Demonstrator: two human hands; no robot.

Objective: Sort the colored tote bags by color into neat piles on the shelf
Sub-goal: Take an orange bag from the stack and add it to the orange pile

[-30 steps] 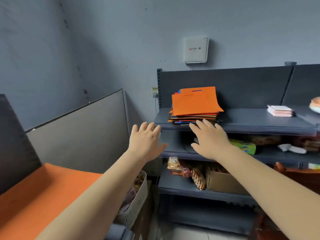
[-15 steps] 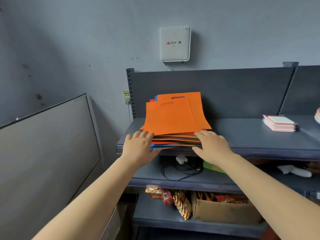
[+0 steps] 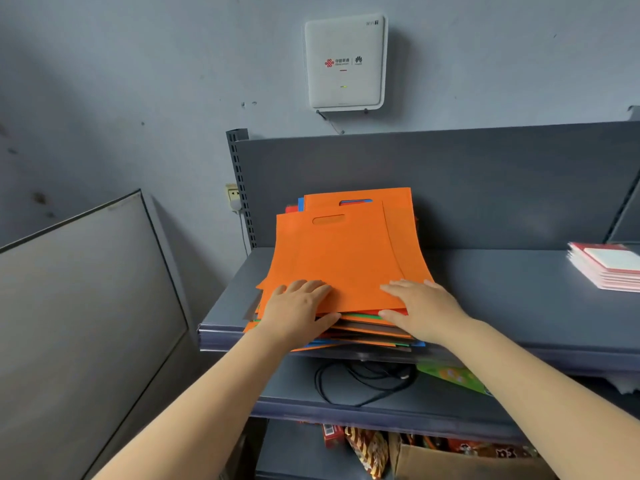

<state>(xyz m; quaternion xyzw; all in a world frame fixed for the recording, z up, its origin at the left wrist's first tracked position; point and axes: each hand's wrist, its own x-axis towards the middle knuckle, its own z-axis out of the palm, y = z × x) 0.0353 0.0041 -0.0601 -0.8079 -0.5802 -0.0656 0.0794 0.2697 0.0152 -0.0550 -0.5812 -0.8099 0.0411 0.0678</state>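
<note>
Nearest, down at 6 o'clock, a cardboard box (image 3: pixel 460 460) and snack packets (image 3: pixel 367 452) sat on the lowest shelf. One level up, a black cable (image 3: pixel 349 386) coiled on the middle shelf, with a green packet (image 3: pixel 453 375) just beside it at 3 o'clock.

Both bare forearms reached up from the bottom corners to the stack of tote bags (image 3: pixel 346 327), which lay at the front left of the top shelf (image 3: pixel 502 296), its near edge hanging slightly over the shelf lip. The left hand (image 3: pixel 298 310) lay on the stack's near left corner, fingers spread flat on the top orange bag (image 3: pixel 339 258), thumb tucked under that bag's edge at 3 o'clock of the hand. The right hand (image 3: pixel 419 306) lay on the near right corner, fingers stretched flat on the same orange bag, thumb slipped in among the layers below. Whether either hand really pinched the bag, I could not tell.

Beneath the top bag, edges of red, green, blue and orange bags showed. A second orange bag (image 3: pixel 384 202) poked out behind at 12 o'clock.

Far out at 3 o'clock on the same shelf sat a pile of pink-and-white cards (image 3: pixel 606 265), well apart from the bags. At 9 o'clock stood a grey panel (image 3: pixel 79 323). Farthest, at 12 o'clock, a white router box (image 3: pixel 344 60) hung on the wall, with a wall socket (image 3: pixel 232 195) at 10 o'clock of the stack.
</note>
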